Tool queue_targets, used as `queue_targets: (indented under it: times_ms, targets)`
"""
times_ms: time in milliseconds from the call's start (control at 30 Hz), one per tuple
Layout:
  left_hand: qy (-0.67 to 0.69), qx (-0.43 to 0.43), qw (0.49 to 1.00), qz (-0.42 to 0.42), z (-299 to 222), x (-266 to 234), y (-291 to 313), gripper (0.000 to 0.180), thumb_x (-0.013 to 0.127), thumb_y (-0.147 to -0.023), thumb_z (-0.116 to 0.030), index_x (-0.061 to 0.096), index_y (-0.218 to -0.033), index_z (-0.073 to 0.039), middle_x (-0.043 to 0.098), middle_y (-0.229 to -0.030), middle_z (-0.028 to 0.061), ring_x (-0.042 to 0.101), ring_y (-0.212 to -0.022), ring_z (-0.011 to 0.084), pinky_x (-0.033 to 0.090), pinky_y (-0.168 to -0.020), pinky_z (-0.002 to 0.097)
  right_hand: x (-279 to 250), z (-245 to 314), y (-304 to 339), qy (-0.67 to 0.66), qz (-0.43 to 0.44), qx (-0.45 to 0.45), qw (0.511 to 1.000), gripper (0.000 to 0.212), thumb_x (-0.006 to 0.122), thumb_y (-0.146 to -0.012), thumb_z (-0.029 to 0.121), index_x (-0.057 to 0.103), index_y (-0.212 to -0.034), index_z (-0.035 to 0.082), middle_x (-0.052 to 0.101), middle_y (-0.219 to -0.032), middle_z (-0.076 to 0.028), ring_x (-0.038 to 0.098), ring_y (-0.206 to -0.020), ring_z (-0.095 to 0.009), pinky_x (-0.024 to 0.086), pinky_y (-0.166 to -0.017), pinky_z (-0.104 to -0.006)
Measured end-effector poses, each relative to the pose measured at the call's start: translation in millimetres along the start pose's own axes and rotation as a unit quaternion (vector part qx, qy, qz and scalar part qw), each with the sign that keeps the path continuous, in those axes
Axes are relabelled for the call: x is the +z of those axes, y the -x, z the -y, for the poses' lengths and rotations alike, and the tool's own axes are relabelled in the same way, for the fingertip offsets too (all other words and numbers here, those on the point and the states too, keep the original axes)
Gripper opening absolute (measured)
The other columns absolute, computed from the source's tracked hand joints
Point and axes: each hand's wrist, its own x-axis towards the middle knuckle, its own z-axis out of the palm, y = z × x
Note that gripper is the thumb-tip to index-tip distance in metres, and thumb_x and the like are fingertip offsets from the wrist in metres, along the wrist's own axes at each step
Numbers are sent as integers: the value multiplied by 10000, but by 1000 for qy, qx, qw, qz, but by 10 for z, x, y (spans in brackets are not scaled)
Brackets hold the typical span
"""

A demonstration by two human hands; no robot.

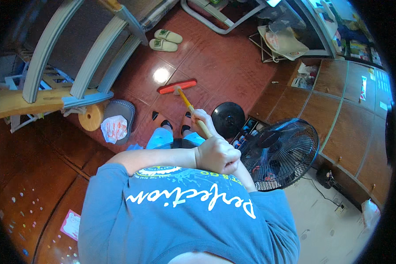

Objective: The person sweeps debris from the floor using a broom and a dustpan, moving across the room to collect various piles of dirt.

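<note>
A long-handled floor tool with a yellow-brown wooden stick [187,102] slants away from my body. Its red bar-shaped head [185,84] rests on the reddish floor beyond my feet; I cannot tell whether it is a broom, a mop or a squeegee. My left hand [220,154] is closed at the upper end of the stick, close to my chest. Further down, my right hand [202,121] wraps around the stick. The left forearm crosses in front of my shirt and covers part of the right arm.
A black standing fan [277,154] with a round base [228,119] is close on the right, before brown cabinets [334,103]. Pale slippers [165,40] lie on the far floor. At left are a round wooden stool [91,117], a cap [121,112] and a ladder-like frame [99,55].
</note>
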Motion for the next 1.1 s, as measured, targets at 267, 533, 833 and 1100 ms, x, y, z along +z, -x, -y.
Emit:
queue_targets:
  times_ms: [267, 533, 833, 1100]
  targets:
    - [-11, 79, 995, 63, 265, 79, -582, 128, 568, -619, -154, 476, -556, -92, 495, -507, 67, 518, -457, 245, 418, -466, 357, -525, -412, -498, -49, -184, -13, 982, 150, 543, -680, -76, 438, -685, 30, 486, -716, -75, 488, -677, -157, 407, -640, -252]
    - [-108, -41, 993, 25, 1740, 100, -325, 205, 570, -678, -111, 485, -502, -49, 515, -550, 130, 530, -563, 285, 405, -576, 370, -672, -1017, -751, 127, -72, -27, 989, 311, 436, -765, 231, 467, -992, 21, 467, -973, -141, 491, -911, -224, 439, -767, -316]
    - [-51, -89, 995, -14, 885, 386, -16, 215, 555, -704, -143, 534, -517, -39, 508, -532, 153, 518, -538, 294, 381, -610, 384, -369, -251, -111, 3, -178, 5, 984, 258, 586, -697, 106, 444, -908, 67, 442, -866, -106, 458, -787, -242, 408, -681, -337]
    - [-23, 46, 999, 15, 178, 45, -175, 252, 529, -733, -193, 475, -515, -79, 506, -490, 105, 534, -464, 258, 410, -509, 365, -349, 456, 39, 13, -219, -67, 973, 237, 623, -728, 63, 491, -924, 46, 494, -847, -96, 508, -768, -260, 422, -701, -362]
